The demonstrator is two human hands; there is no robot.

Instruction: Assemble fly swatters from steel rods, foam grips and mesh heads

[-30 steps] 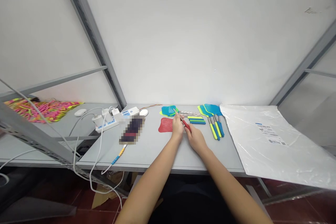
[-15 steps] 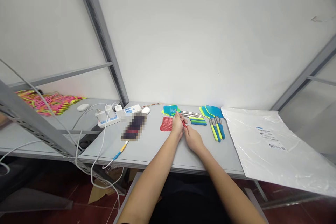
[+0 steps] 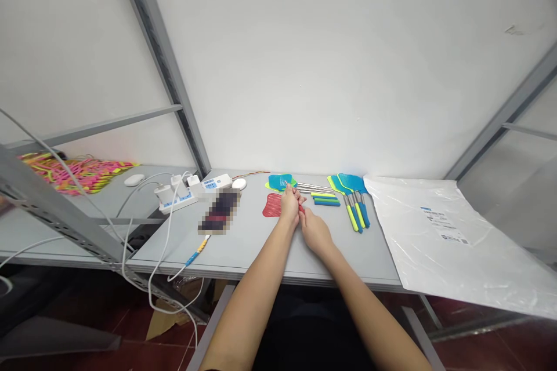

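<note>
Both my hands meet over the middle of the table. My left hand (image 3: pixel 290 202) is closed around a thin metal rod, whose tip pokes out above the fingers. My right hand (image 3: pixel 314 231) grips a red handle (image 3: pixel 301 208), which runs up against the left hand; the joint between rod and handle is hidden. Beside my left hand lies a red mesh fly swatter head (image 3: pixel 272 205). Behind the hands, blue and lime swatter heads (image 3: pixel 279 181) lie stacked with bare metal rods (image 3: pixel 315 188). Loose green and blue handles (image 3: pixel 326 199) lie to the right.
Several fly swatters with handles (image 3: pixel 354 208) lie at the right, next to a large white plastic bag (image 3: pixel 409 232). To the left are a pixelated dark object (image 3: pixel 221 211), a power strip (image 3: pixel 178 202) with white cables and a round white device (image 3: pixel 239 184). A grey shelf post (image 3: pixel 174 84) rises behind.
The view has shifted slightly. My hands stay together on the rod and red handle, and less of the red handle shows between them.
</note>
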